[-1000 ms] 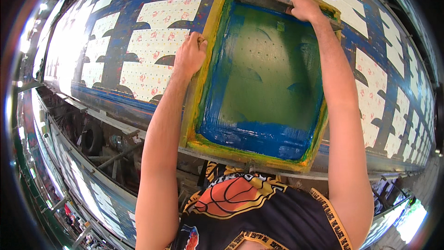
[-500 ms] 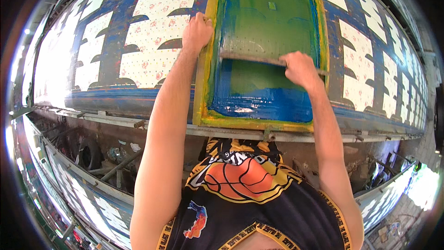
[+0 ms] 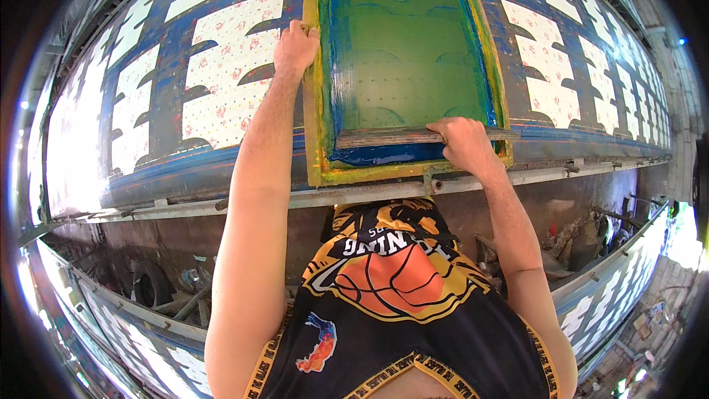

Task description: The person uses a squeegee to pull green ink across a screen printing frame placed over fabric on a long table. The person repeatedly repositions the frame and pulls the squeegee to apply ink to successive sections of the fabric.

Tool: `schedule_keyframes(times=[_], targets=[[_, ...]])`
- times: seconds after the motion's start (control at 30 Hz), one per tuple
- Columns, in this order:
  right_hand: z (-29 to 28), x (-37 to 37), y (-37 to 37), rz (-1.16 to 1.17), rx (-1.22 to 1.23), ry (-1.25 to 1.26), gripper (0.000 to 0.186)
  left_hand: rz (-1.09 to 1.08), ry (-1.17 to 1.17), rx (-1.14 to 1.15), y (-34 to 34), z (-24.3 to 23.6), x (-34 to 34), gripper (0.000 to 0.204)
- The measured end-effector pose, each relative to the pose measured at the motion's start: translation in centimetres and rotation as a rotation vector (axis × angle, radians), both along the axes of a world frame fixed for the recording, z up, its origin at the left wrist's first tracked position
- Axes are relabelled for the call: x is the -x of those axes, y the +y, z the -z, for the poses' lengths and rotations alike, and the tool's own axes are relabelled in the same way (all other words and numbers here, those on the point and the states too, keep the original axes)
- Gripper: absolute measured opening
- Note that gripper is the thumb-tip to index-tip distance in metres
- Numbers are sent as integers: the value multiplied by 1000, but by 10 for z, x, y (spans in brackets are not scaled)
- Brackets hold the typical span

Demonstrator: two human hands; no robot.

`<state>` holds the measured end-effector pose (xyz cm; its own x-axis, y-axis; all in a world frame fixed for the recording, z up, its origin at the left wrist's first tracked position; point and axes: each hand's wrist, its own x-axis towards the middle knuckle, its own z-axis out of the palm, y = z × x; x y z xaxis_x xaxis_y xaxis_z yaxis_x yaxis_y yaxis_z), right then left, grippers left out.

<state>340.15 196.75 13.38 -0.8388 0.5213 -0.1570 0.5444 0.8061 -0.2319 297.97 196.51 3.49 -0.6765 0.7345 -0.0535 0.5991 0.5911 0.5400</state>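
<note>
A screen frame (image 3: 314, 103) with yellow paint smeared on its edges lies on the long printing table, with a green, semi-transparent mesh (image 3: 402, 66) inside. My left hand (image 3: 295, 46) is closed on the frame's upper left side. My right hand (image 3: 461, 144) grips a long, flat squeegee blade (image 3: 377, 135) lying crosswise near the screen's near end, its right part reaching over the frame's edge. A band of wet blue ink (image 3: 380, 154) shows between the blade and the near edge. The fingertips of my left hand are partly hidden.
White panels with small printed motifs (image 3: 229, 66) lie in rows on both sides, among dark cut-out shapes. A metal rail (image 3: 269, 202) runs along the table's near edge. Below are an old tyre (image 3: 153, 281), pipes and debris, and another table of panels (image 3: 148, 343) behind me.
My right hand has drawn the squeegee from the screen's far end toward me to the near end. My left hand has stayed on the frame while the whole view shifted.
</note>
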Motion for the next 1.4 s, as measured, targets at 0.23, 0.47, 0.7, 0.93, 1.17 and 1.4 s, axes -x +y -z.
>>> schedule_keyframes(times=[0.23,0.47,0.7,0.93,1.17,1.4], targets=[[-4,-16,-19,-18,69,-85,51,-11,23,7,4,9,6,51],[7,-58,-39,-143,77,26,52,-27,28,-54,7,24,16,44],[-3,-132,27,-90,516,438,38,-53,53,-40,8,20,16,40],[0,-203,101,630,506,261,23,-71,68,-32,9,13,10,36],[49,-188,102,675,435,410,46,-48,37,-63,8,7,6,32],[52,-169,109,565,274,346,49,-65,14,-85,5,13,11,34]])
